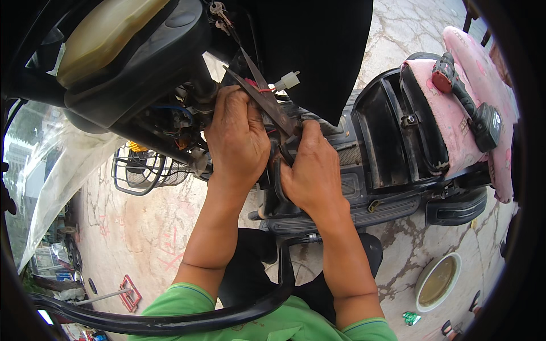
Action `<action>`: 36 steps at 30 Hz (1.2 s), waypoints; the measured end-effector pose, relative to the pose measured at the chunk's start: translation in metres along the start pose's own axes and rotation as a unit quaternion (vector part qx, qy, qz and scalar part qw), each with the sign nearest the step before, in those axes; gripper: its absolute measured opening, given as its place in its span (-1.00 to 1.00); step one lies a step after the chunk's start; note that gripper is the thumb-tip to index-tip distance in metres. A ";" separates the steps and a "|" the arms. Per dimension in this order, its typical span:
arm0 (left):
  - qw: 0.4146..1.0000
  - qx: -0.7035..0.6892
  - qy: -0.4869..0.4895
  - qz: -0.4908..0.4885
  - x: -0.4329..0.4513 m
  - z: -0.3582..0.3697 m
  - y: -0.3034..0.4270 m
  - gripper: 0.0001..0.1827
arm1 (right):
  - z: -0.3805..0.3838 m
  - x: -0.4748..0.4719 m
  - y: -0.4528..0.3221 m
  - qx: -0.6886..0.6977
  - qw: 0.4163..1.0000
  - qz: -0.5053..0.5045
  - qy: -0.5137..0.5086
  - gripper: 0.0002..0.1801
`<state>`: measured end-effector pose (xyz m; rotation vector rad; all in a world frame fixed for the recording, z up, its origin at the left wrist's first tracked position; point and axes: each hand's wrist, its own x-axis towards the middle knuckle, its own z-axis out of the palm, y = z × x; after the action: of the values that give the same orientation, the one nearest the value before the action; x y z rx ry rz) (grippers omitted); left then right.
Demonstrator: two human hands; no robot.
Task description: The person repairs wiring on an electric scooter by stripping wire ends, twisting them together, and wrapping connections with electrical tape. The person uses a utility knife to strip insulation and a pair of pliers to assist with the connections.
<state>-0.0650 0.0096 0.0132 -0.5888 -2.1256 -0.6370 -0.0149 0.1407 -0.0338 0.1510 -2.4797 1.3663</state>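
My right hand [313,166] grips the dark handles of a pair of scissors [273,106]. Their worn metal blades are parted and point up and left. A white plastic wire connector [288,81] shows just past the blades, with a short red wire [267,90] running from it towards my left hand [236,132]. That hand is curled beside the steering column of an electric scooter, apparently pinching the wire; its fingertips are hidden. Left of it, loose wiring [181,111] hangs out beneath the scooter's dark front housing [158,64].
A black handlebar [170,319] curves across near my body. Keys [219,17] hang by a black panel [315,51]. A cordless power tool [465,102] lies on the pink-covered seat [426,85]. A basin of murky water [456,260] and a wire basket [140,181] are lower down.
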 end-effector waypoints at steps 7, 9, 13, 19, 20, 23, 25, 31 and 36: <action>1.000 -0.008 -0.020 0.000 0.002 -0.003 0.000 -0.88 | 0.011 0.001 0.004 -0.009 1.000 -0.002 0.019 -0.48; 1.000 -0.015 -0.024 -0.003 0.002 -0.004 0.001 -0.90 | 0.011 0.001 0.003 -0.003 1.000 -0.004 0.021 -0.48; 0.999 -0.027 -0.029 -0.018 0.001 -0.005 0.001 -0.91 | 0.009 0.000 0.001 0.011 1.000 0.000 0.010 -0.48; 0.999 -0.031 -0.028 -0.031 0.000 -0.005 0.002 -0.91 | 0.004 0.000 0.000 -0.006 1.000 -0.019 0.014 -0.48; 0.998 -0.030 -0.029 -0.036 0.000 -0.005 0.002 -0.91 | 0.004 0.000 -0.001 -0.005 1.000 -0.018 0.010 -0.48; 0.998 -0.035 -0.023 -0.041 0.000 -0.003 0.003 -0.92 | 0.004 0.001 -0.001 0.001 1.000 -0.010 0.001 -0.49; 0.998 -0.036 -0.025 -0.040 0.000 -0.003 0.003 -0.92 | 0.003 0.001 -0.001 0.009 1.000 -0.001 -0.008 -0.50; 0.998 -0.045 -0.027 -0.040 -0.001 -0.005 0.002 -0.93 | -0.009 -0.001 0.000 0.114 0.990 0.031 -0.080 -0.59; 0.998 -0.049 -0.005 -0.032 -0.001 -0.001 0.002 -0.95 | -0.018 0.003 0.002 0.234 0.960 0.049 -0.144 -0.62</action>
<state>-0.0623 0.0100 0.0134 -0.5811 -2.1377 -0.7795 -0.0139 0.1570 -0.0251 0.3575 -2.3564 2.0890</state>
